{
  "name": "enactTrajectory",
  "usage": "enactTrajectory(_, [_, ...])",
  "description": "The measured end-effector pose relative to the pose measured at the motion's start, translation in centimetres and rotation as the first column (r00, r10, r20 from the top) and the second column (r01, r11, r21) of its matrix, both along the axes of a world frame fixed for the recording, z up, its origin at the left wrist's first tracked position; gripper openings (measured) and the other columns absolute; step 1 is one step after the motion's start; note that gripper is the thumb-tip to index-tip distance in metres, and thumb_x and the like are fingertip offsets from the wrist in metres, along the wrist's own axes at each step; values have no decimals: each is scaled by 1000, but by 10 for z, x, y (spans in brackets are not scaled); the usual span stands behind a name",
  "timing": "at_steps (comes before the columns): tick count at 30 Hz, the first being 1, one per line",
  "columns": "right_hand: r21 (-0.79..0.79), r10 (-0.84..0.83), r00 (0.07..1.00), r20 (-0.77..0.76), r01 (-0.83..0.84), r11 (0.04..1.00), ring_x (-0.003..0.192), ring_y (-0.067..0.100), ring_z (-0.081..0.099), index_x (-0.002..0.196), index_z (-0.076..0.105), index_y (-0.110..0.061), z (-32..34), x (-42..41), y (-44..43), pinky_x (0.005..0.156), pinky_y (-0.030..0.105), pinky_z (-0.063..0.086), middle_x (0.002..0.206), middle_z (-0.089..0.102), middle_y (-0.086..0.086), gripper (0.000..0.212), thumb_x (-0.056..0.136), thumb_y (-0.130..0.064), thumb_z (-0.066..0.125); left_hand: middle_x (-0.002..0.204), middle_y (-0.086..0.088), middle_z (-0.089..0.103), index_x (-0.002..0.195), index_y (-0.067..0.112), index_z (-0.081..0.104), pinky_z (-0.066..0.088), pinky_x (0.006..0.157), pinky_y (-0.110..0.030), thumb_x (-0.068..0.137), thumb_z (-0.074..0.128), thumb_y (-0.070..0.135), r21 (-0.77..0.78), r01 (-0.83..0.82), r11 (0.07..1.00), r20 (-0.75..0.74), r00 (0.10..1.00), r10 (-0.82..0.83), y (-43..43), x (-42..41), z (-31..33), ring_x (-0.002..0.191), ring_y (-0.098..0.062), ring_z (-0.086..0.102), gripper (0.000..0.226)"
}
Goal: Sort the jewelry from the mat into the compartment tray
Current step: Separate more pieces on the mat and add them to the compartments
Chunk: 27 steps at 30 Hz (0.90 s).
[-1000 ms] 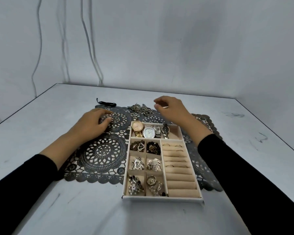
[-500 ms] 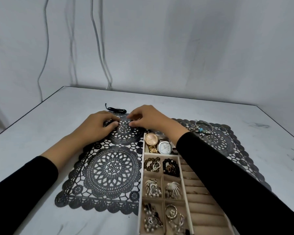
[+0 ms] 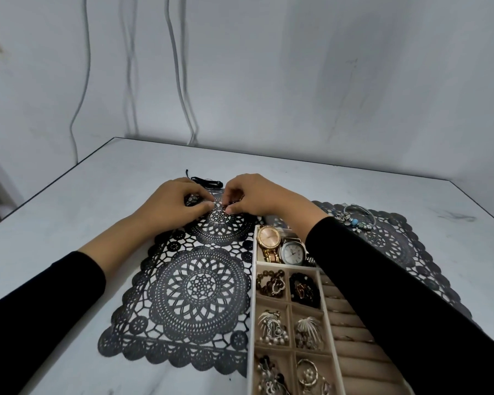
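A black lace mat (image 3: 203,289) lies on the grey table. On it stands the beige compartment tray (image 3: 253,280), holding watches (image 3: 269,238), beaded bracelets, brooches and rings. My left hand (image 3: 169,205) and my right hand (image 3: 251,195) meet at the mat's far left, fingertips together over a small ring-shaped piece (image 3: 216,206). Each hand pinches at it; the piece is mostly hidden by the fingers. My right forearm crosses over the tray's far corner.
A black cord bracelet (image 3: 204,180) lies on the table just beyond the hands. A silver bracelet with blue beads (image 3: 354,220) sits on the mat's far right. Cables hang down the wall behind. The table's left edge is near.
My right hand has crossed from behind the tray to the mat's far left and joined my left hand. Both hands now pinch at a small piece. The view has shifted left and closer.
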State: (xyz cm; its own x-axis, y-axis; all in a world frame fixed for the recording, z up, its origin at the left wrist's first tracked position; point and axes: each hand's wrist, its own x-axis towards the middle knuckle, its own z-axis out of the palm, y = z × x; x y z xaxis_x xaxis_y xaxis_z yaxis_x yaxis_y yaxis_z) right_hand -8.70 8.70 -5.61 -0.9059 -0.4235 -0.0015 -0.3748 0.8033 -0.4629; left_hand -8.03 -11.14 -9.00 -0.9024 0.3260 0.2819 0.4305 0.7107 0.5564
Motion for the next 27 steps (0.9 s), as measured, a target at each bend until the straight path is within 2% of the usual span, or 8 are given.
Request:
enactTrajectory(3, [18, 5, 1000, 14, -5, 1000, 86, 10, 56, 94, 66, -16, 0, -3, -1, 71, 19, 44, 87, 60, -7, 16, 80, -17, 74, 105, 5, 62, 90, 42, 69, 39, 79, -20, 83, 74, 33, -32, 27, 999, 0, 1000, -27, 0, -1, 1, 98, -10, 58, 12])
enactTrajectory(7, [-58, 4, 999, 35, -1, 998, 78, 12, 57, 92, 63, -14, -3, 0, 1, 82, 35, 51, 79, 60, -6, 18, 79, -12, 75, 107, 2, 60, 91, 40, 71, 40, 84, -27, 82, 74, 33, -52, 14, 999, 44, 999, -12, 2, -3, 5, 101, -14, 56, 11])
enactTrajectory(11, [-57, 12, 999, 31, -10, 998, 76, 12, 56, 96, 63, -14, -1, 6, 6, 78, 33, 50, 82, 62, -2, 19, 80, -15, 74, 107, 0, 56, 86, 45, 65, 36, 83, -27, 83, 73, 34, -111, 30, 993, 85, 996, -20, 4, -7, 10, 101, -15, 53, 14])
enactTrajectory(14, [-76, 7, 1000, 13, -6, 997, 73, 11, 55, 94, 63, -15, -1, 9, 7, 75, 31, 50, 81, 62, -2, 19, 80, -15, 74, 104, 0, 56, 88, 41, 64, 37, 82, -26, 84, 73, 31, -123, 37, 992, 96, 995, -25, 6, -10, 10, 100, -15, 53, 14])
enactTrajectory(17, [-80, 5, 1000, -18, -7, 997, 70, 11, 54, 90, 62, -16, -1, 11, 7, 73, 31, 49, 77, 61, -3, 18, 78, -14, 75, 102, 2, 62, 92, 35, 64, 39, 75, -22, 84, 74, 26, -90, 86, 992, 70, 994, -80, 5, -11, 8, 97, -13, 57, 16])
enactTrajectory(21, [-120, -27, 999, -35, 23, 993, 67, 9, 55, 86, 64, -18, -2, 15, 8, 71, 30, 49, 74, 61, -5, 18, 75, -14, 78, 95, 13, 66, 96, 31, 64, 40, 76, -13, 85, 74, 20, -63, 145, 987, 0, 989, -146, 4, -5, 6, 90, -5, 59, 18])
enactTrajectory(24, [-226, -82, 997, 2, 81, 971, 63, 5, 57, 84, 70, -16, -1, 23, 12, 62, 22, 48, 72, 66, -2, 13, 74, -12, 79, 90, 20, 65, 94, 35, 61, 39, 71, -8, 86, 73, 20, -41, 152, 988, -17, 988, -153, 2, 0, 6, 87, 7, 58, 21])
enactTrajectory(27, [-358, -110, 992, 59, 124, 925, 62, 9, 65, 84, 73, -11, 4, 36, 21, 56, 15, 47, 73, 70, 5, 9, 77, -8, 77, 90, 19, 67, 95, 35, 65, 39, 70, -4, 88, 71, 19, -1, 145, 989, -11, 989, -145, 2, 5, 5, 86, 10, 58, 19])
